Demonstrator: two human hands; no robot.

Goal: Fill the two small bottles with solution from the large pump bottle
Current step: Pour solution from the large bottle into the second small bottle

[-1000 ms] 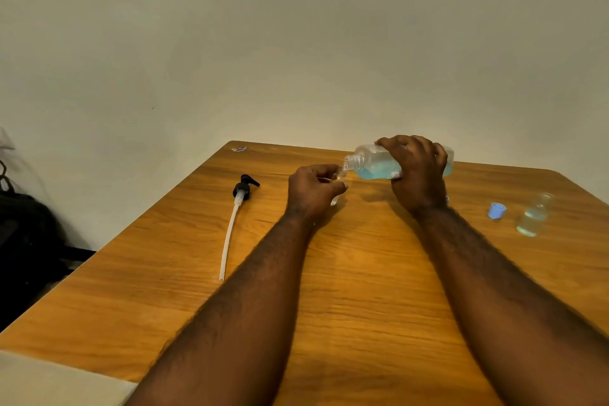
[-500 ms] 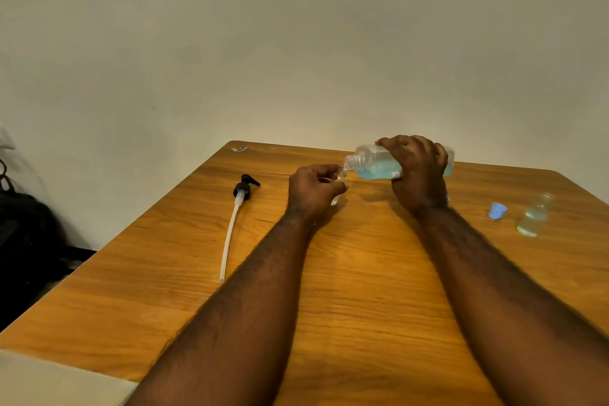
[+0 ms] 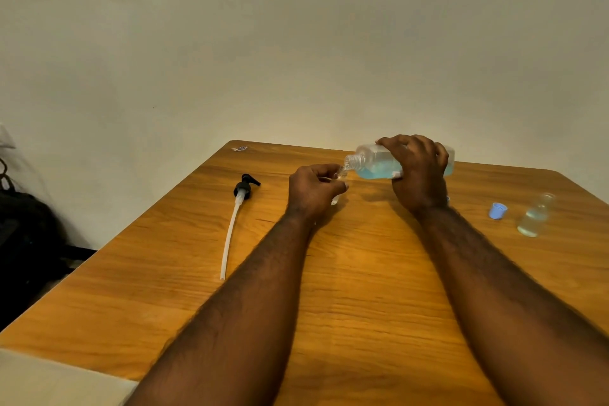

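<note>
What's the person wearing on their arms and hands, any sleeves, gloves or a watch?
Nothing worn shows. The left forearm and right forearm are bare and hairy, no sleeves in view. The left hand and right hand are bare too: no gloves, watch or wristband.

– Where is the large bottle (image 3: 372, 163)?
– Tipped on its side above the table (image 3: 362, 290), neck pointing left, blue liquid pooled along its lower side. The right hand (image 3: 420, 171) grips its body from above.
– And at its mouth?
– The left hand (image 3: 313, 191) pinches a small bottle (image 3: 340, 174), mostly hidden, its opening right at that mouth.
– What else?
– Left of the large bottle lies the pump head (image 3: 243, 188) with its tube. Well to its right are a blue cap (image 3: 497, 210) and a second small bottle (image 3: 535, 216) holding pale liquid.
</note>
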